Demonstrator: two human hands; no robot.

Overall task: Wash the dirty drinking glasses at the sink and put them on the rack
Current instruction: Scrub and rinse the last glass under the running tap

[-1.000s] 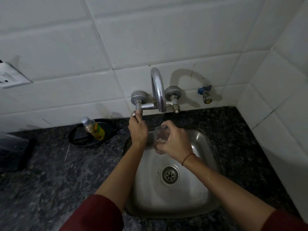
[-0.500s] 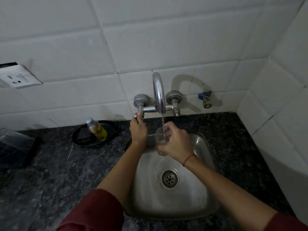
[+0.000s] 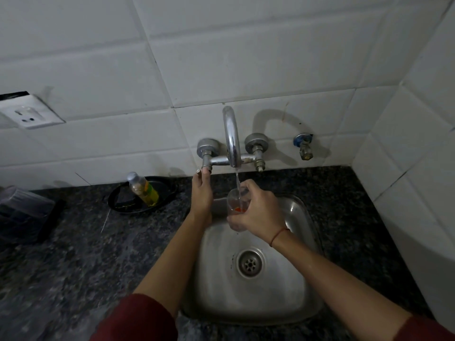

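Note:
My right hand (image 3: 261, 212) grips a clear drinking glass (image 3: 235, 201) upright over the steel sink (image 3: 302, 279). A thin stream of water falls from the curved chrome spout (image 3: 231, 136) into the glass, and something orange-red shows at its bottom. My left hand (image 3: 202, 190) reaches up, its fingertips pinching the left tap handle (image 3: 205, 168) under the left valve. No rack is visible.
A small bottle of yellow liquid (image 3: 142, 189) lies in a black oval dish (image 3: 128, 205) on the dark granite counter, left of the sink. A dark ribbed container (image 3: 24, 217) sits at far left. A wall socket (image 3: 29, 114) and a spare valve (image 3: 304, 148) are on the white tiles.
Water has started running from the spout into the glass. Both hands stay in place; the view has tilted up a little.

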